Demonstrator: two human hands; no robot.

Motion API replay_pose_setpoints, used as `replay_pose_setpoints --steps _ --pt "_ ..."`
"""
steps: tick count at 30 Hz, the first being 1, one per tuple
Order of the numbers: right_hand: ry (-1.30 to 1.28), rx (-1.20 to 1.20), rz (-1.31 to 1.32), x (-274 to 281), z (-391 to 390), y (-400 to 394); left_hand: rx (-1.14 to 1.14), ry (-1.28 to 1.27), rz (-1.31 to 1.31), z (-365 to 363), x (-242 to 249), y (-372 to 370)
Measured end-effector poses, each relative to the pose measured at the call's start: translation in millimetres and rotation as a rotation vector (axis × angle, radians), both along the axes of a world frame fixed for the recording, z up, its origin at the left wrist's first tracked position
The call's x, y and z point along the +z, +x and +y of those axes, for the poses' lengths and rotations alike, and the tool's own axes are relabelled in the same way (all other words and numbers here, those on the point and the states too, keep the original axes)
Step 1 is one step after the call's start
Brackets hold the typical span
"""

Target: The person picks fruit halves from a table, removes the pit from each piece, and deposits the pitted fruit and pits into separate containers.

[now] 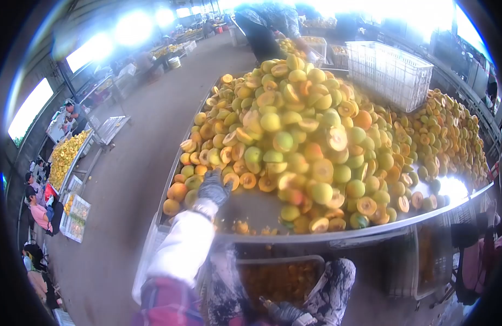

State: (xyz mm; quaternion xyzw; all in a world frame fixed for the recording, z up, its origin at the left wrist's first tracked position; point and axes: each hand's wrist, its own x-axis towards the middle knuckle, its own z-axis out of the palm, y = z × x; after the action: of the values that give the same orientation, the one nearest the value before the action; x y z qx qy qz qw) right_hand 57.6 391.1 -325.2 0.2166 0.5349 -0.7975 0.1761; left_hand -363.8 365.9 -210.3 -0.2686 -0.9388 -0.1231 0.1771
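My left hand (214, 188), in a grey glove, reaches onto the metal table (245, 209) at the near edge of a large heap of halved yellow-green peaches (283, 141). Its fingers are spread beside peach halves, and I see nothing held in it. Low in the view, between my knees, my right hand (286, 313) is also gloved in grey. Its fingers are closed around a small thin thing that pokes out at the tip, too blurred to name. Under the table edge, in front of my lap, sits a crate (281, 261) with brownish contents.
A white plastic crate (389, 73) stands on the heap at the back right. Across the table a person (267, 27) stands at the far end. To the left, beyond the aisle floor, people sit by another fruit-covered table (69, 157) and a white basket (76, 217).
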Motion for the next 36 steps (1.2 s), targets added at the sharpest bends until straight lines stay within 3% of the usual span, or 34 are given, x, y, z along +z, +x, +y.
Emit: replay_pose_setpoints --steps 1,3,4,9,11,12,13,14,15,16,17,18,19,20,21,22,23,25,26,27,29,30,32,36 --pt "0.005 -0.009 -0.015 1.3 3.7 -2.3 -0.002 0.008 -0.003 12.3 -7.6 -12.3" --pt "0.011 -0.018 -0.053 1.5 7.0 -2.3 0.136 -0.250 -0.337 36.3 -15.8 -29.1" --pt "0.011 -0.028 -0.069 0.5 8.2 -1.9 0.179 -0.183 -0.426 46.3 -5.1 -21.2" --pt "0.022 -0.050 -0.064 1.7 12.0 -1.7 0.024 -0.123 -0.416 42.2 3.9 23.0" --pt "0.006 -0.079 -0.006 5.0 17.5 -5.1 -0.040 0.165 -0.520 34.3 36.5 59.1" --pt "-0.021 -0.110 0.030 10.0 24.6 -5.4 -0.086 0.449 -0.631 26.1 44.5 74.5" --pt "-0.065 -0.140 0.090 1.2 23.4 -1.5 -0.011 0.950 -0.966 18.1 49.9 99.5" --pt "-0.026 -0.154 0.057 48.6 30.3 -8.0 -0.125 1.031 -1.060 1.2 39.6 105.8" --pt "-0.044 -0.168 0.080 55.7 34.3 -3.8 -0.241 1.115 -1.152 -15.7 28.6 112.7" --pt "0.035 -0.111 0.014 89.5 40.2 -13.4 -0.212 1.274 -1.413 -30.0 29.7 133.7" --pt "0.266 -0.226 0.261 85.9 35.1 -10.8 -0.257 1.357 -1.507 -42.0 4.8 146.5" --pt "0.736 -0.073 0.394 125.0 42.7 -21.3 -0.194 1.442 -1.572 -48.9 4.4 165.9" --pt "0.670 -0.144 0.426 72.1 41.0 -19.6 -0.131 1.529 -1.633 -51.9 9.5 187.4" --pt "0.758 -0.084 0.378 137.3 39.3 -30.2 -0.114 1.520 -1.652 -55.8 19.5 207.7" --pt "0.752 -0.090 0.357 128.2 35.2 -31.4 -0.113 1.484 -1.458 -57.9 32.7 227.1" --pt "0.915 -0.028 0.380 107.3 34.6 -34.5 -0.121 1.440 -1.266 -56.0 38.8 242.9" --pt "1.078 0.036 0.406 96.7 33.4 -36.6 -0.121 1.432 -1.284 -48.2 37.9 257.6" --pt "1.117 -0.038 0.487 88.2 24.4 -33.6 0.013 1.329 -0.548 -37.3 33.7 283.8" --pt "1.159 -0.105 0.585 86.4 21.0 -33.7 -0.081 1.035 -0.447 -50.3 -31.0 260.2" --pt "1.160 -0.114 0.572 84.3 20.0 -34.8 -0.090 1.030 -0.459 -48.9 -69.4 258.6" --pt "1.208 -0.083 0.651 84.3 17.9 -37.4 -0.185 1.387 -0.914 -43.0 -82.1 265.8" --pt "1.209 -0.087 0.644 86.6 12.7 -37.4 -0.188 1.383 -0.922 -36.5 -89.2 276.4" --pt "0.789 -0.192 0.305 101.1 0.7 -39.2 0.049 1.355 -0.132 -1.5 -17.2 314.4" --pt "1.076 -0.235 0.409 51.1 -10.7 -39.0 0.138 1.490 -0.222 1.0 -15.3 320.2"
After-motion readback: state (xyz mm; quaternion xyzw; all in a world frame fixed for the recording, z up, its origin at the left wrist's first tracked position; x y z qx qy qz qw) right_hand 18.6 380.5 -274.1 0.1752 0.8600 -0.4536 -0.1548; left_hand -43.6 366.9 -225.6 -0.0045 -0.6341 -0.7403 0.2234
